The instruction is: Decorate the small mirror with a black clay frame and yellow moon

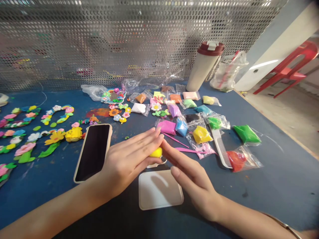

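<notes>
A small lump of yellow clay (156,152) shows between my two hands, partly covered by the fingers. My left hand (131,152) arches over it from the left, its fingers long and close together and its thumb beneath. From the right, my right hand (191,174) leans in with straight fingers, their tips meeting those of the left. The lump is pressed between both hands. Below them a white rounded board (160,191) lies on the blue table, with a shadow across it. A pale object with dark spots sits just behind the hands, mostly hidden.
Left of my hands lies a phone (93,152), with clay flowers (54,136) beyond it. Bagged clay, such as a yellow pack (201,134), a green pack (246,134) and a red pack (236,160), surrounds a white comb (222,149). A tumbler (204,68) stands near the perforated metal panel (99,43).
</notes>
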